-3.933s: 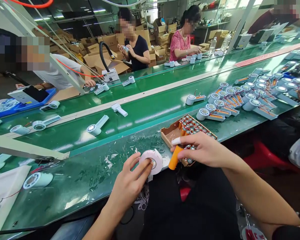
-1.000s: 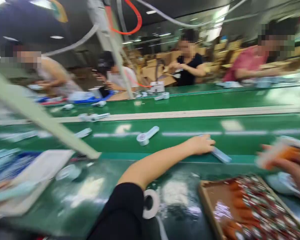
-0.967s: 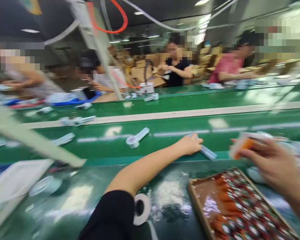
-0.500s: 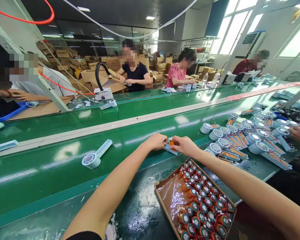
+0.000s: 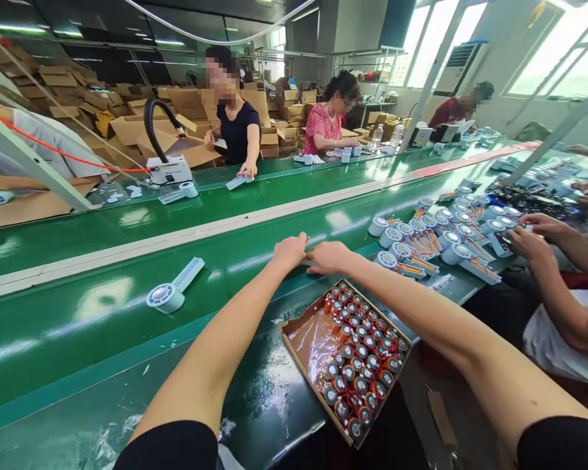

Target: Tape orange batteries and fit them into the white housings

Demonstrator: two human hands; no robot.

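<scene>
My left hand point(image 5: 291, 252) and my right hand point(image 5: 329, 257) meet over the near edge of the green belt, fingers closed. Between them only a sliver of a light-blue handheld fan housing point(image 5: 308, 262) shows; the rest is behind my fingers. No battery is visible in my grip now. Just below my right forearm sits a shallow cardboard box point(image 5: 308, 372) with rows of orange batteries point(image 5: 355, 364) with red wires. Off to the left, a fan housing point(image 5: 165, 297) with a round head and open handle lies on the belt.
Many fan housings with batteries in their handles point(image 5: 424, 238) crowd the right side. Beyond them, a co-worker's hands point(image 5: 534, 238) work near a pile of black parts point(image 5: 534, 199). Across the belt point(image 5: 102, 254), another person's hand point(image 5: 247, 170) touches a fan housing.
My right fingers have closed over the handle, hiding the orange battery seen there before. The view has swung right. Across the belt, a person has reached out to a housing on the belt.
</scene>
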